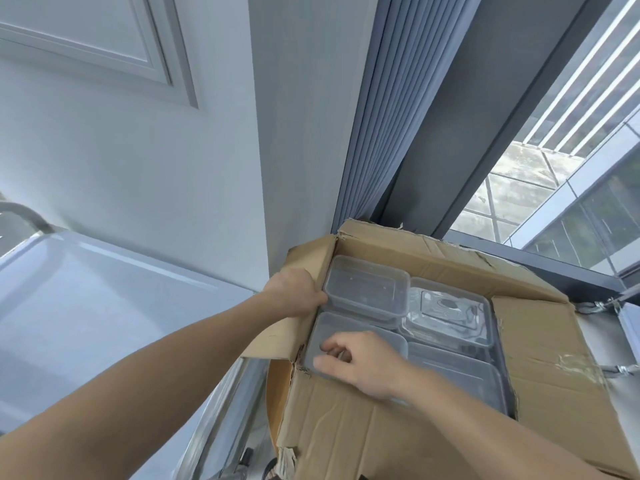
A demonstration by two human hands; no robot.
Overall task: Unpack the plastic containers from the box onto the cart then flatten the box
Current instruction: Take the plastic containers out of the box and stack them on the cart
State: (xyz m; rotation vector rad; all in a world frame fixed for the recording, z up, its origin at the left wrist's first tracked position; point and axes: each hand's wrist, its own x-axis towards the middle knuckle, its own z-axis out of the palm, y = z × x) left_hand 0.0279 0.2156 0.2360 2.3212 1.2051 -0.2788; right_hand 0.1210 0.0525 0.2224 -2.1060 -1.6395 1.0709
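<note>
Right hand (360, 362): fingers (332, 348) are curled and close together, with the tips dipping inside the near-left clear rectangular plastic container (349, 329). The thumb lies against that container's near rim from outside, so the rim is pinched between thumb and fingers. This container sits open side up in the near left corner of the brown corrugated cardboard box (433, 258). Right forearm enters from the lower right, crossing the box's near flap. Left hand (294, 292): knuckles up, draped over the box's left edge where the left flap (277, 337) folds outward. The thumb tip touches the left rim of the far-left clear rectangular plastic container (367, 285). The fingertips are hidden below the hand, so I cannot tell whether they are spread, or grip the container, or grip the cardboard. This second container stands in the far left corner and rides higher than the near-left one, its near edge overlapping it. The far right corner holds a glossy clear plastic pack (446, 313); its contents are not resolvable. The near right corner holds a grey-tinted clear plastic container (457, 372), touching the near-left one along its side. All four box flaps are open; the cardboard is creased, with torn tape on the right flap. The pale metal cart (104, 289) lies just beside the box's left side, lower in view. Behind the box are a blue-grey pleated curtain (391, 116) and a window (554, 209); a white panelled wall (138, 133) is at left.
</note>
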